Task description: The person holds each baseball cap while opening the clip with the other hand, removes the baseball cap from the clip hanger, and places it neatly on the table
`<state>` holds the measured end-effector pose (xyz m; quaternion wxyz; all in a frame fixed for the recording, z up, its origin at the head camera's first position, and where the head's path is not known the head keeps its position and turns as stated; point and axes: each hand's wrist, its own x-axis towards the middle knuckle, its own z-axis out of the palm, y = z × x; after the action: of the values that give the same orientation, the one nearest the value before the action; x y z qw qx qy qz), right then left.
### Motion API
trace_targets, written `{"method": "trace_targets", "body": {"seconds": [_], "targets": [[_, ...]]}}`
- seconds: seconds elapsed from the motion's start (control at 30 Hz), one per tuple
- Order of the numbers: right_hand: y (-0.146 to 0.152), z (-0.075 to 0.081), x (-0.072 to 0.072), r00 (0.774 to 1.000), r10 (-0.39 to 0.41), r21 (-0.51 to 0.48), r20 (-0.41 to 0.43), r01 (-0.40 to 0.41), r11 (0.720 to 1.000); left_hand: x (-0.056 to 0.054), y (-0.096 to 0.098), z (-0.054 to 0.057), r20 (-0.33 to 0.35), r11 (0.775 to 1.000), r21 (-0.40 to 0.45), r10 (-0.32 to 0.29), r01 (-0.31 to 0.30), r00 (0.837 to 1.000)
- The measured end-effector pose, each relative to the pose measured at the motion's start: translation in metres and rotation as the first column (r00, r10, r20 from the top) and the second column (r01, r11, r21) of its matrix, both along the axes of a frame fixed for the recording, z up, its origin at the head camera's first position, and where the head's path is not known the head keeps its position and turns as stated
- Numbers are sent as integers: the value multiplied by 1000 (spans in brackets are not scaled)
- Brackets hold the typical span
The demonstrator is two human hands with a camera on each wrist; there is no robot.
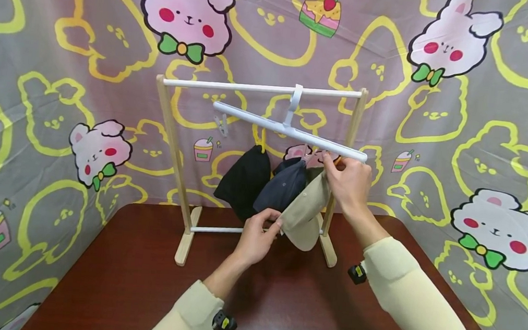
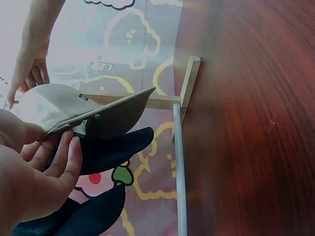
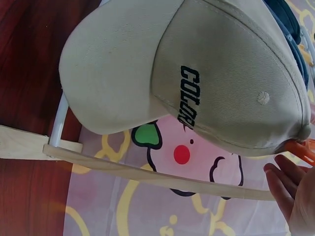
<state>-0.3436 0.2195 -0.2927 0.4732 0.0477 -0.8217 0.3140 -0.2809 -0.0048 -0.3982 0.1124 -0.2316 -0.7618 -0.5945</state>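
The beige cap (image 1: 304, 205) hangs tilted, its rim pinched between the left hand's (image 1: 258, 236) thumb and fingers. The right hand (image 1: 349, 182) is at its upper end, beside the orange clip (image 3: 300, 149); whether it grips, I cannot tell.

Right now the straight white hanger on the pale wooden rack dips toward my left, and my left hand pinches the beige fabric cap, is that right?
Not quite: the straight white hanger on the pale wooden rack dips toward your right, as the head view shows. Your left hand does pinch the beige fabric cap.
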Motion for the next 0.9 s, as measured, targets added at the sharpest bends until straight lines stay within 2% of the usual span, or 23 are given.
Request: {"method": "trace_targets", "body": {"seconds": [0.2, 0.47, 0.67, 0.77, 0.9], "targets": [[0, 1, -2, 1000, -11, 0, -29, 11, 1000, -1, 0, 1, 4, 1000, -14, -21, 21, 1000], [1, -3, -5, 997, -49, 112, -64, 56, 992, -2, 0, 0, 11, 1000, -19, -16, 16, 1000], [0, -2, -6, 996, -53, 107, -70, 61, 992, -3, 0, -2, 9, 1000, 0, -25, 25, 1000], [-1, -1, -5, 996, -46, 105, -72, 53, 993, 1, 0, 1, 7, 999, 9, -31, 31, 999], [-1, -1, -6, 996, -26, 124, -90, 37, 992, 13, -2, 16, 17, 998, 29, -57, 56, 998]]}}
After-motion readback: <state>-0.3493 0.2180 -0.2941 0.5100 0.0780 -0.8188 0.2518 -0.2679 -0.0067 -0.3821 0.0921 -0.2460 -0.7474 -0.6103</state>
